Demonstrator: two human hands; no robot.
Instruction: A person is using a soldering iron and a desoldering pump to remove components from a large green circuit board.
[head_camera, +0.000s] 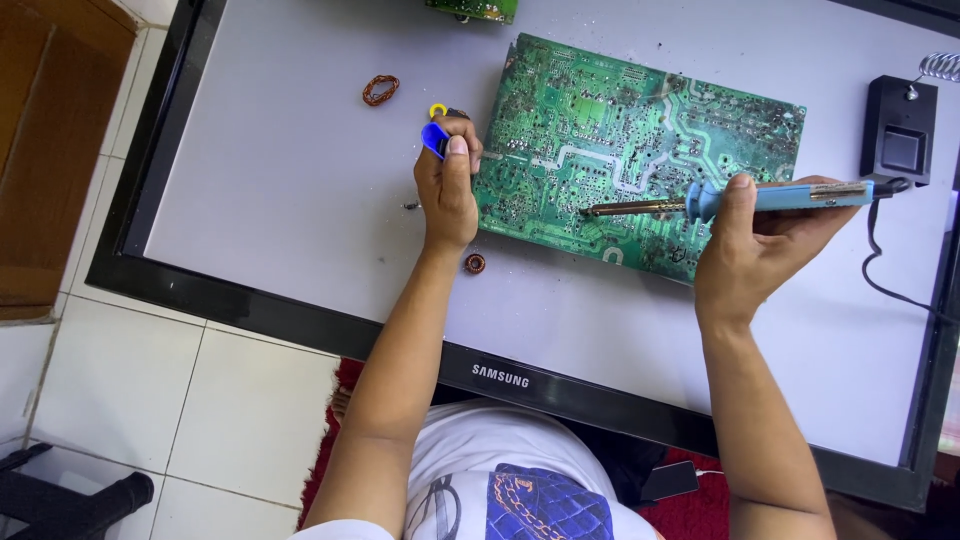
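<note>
A large green circuit board (640, 130) lies solder side up on a flat screen panel (300, 190) used as a work surface. My right hand (755, 245) grips a blue-handled soldering iron (790, 195); its metal tip touches the board near the lower middle. My left hand (448, 185) rests at the board's left edge and holds a small tool with a blue and yellow handle (435, 130).
A copper wire coil (380, 90) and a small copper ring coil (475, 263) lie on the panel. A black soldering iron stand (898, 130) sits at the right with a black cord. Another green board (475, 8) shows at the top edge. Tiled floor lies left.
</note>
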